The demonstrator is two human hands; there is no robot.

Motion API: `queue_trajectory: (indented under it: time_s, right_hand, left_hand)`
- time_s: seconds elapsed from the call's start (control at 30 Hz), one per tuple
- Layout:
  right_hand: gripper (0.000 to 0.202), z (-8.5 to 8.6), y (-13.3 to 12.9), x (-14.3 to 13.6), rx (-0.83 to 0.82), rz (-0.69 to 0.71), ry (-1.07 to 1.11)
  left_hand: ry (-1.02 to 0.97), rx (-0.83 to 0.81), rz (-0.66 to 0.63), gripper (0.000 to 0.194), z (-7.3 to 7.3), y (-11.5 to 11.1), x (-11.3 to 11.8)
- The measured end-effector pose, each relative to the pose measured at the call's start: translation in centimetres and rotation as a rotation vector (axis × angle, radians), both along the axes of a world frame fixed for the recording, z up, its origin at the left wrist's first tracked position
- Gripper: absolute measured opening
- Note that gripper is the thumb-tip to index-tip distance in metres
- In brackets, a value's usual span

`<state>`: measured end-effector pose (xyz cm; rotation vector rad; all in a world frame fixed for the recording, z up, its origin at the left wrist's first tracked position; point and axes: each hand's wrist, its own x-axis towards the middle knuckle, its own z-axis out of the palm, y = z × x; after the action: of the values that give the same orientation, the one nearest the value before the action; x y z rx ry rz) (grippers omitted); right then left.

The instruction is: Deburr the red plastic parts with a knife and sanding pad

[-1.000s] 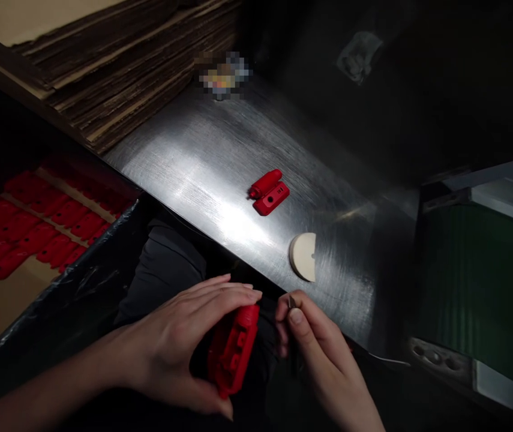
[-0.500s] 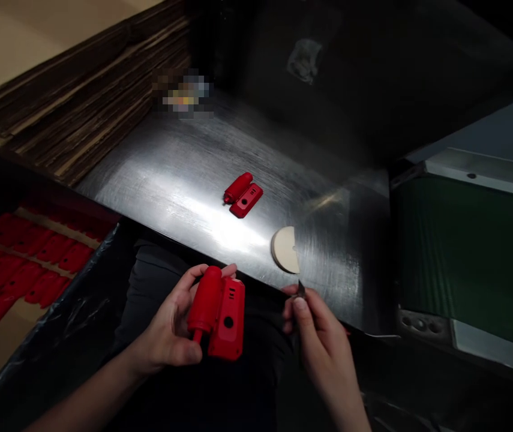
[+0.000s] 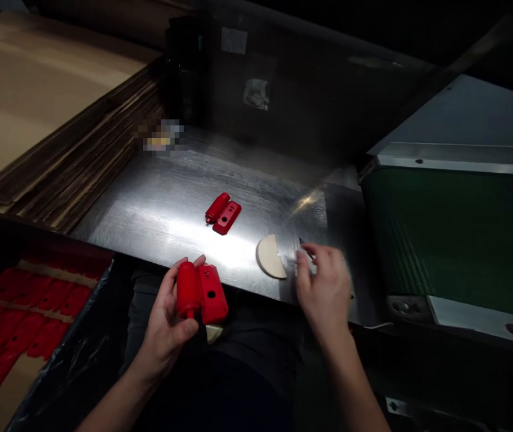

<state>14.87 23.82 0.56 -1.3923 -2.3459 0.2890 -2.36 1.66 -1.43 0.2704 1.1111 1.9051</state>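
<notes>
Steel bench (image 3: pixel 157 204), left hand (image 3: pixel 166 321) gripping red casing (image 3: pixel 201 294), right hand (image 3: pixel 323 285) grip unclear, no legible writing.

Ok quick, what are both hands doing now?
Left hand: closed around a red plastic part.
Right hand: blurred, over the metal table; grip cannot be told.

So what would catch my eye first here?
Probably the bright red plastic part held in the left hand at the near edge of the shiny metal table. A matching red part lies mid-table, with a pale half-disc beside the blurred right hand. Rows of red parts fill a box at lower left.
</notes>
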Motion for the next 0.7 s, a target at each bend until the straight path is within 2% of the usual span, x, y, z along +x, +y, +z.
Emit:
queue_trajectory:
  time_s: [0.1, 0.2, 0.27, 0.43, 0.5, 0.57, 0.7]
  right_hand:
    - [0.050, -0.2, -2.1, -1.7, -0.122, 0.077, -0.058]
    - [0.039, 0.3, -2.8, -2.7, -0.222, 0.077, -0.084]
    - [0.027, 1.4, -3.5, -2.9, -0.286, 0.098, -0.070]
    - [0.031, 4.6, -7.8, -3.4, -0.505, 0.292, 0.068]
    - [0.026, 4.9, -9.4, -4.0, -0.515, 0.349, 0.076]
    - [0.024, 4.7, -10.3, -4.7, -0.463, 0.339, 0.045]
    - [0.025, 4.2, -10.3, -5.1, -0.424, 0.327, 0.035]
  left_hand:
    - [0.097, -0.009, 0.069, 0.095, -0.7, 1.1, -0.9]
    - [0.152, -0.039, 0.114, 0.093, -1.6, 1.9, -1.6]
    - [0.183, -0.071, 0.104, 0.092, -1.9, 2.0, -1.8]
    - [0.237, -0.125, 0.065, 0.089, -1.3, 2.0, -1.5]
    - [0.266, -0.158, 0.071, 0.090, -0.9, 2.2, -1.3]
    - [0.298, -0.190, 0.082, 0.092, -0.7, 2.4, -1.2]
    - [0.324, -0.221, 0.087, 0.093, -0.5, 2.6, -1.2]
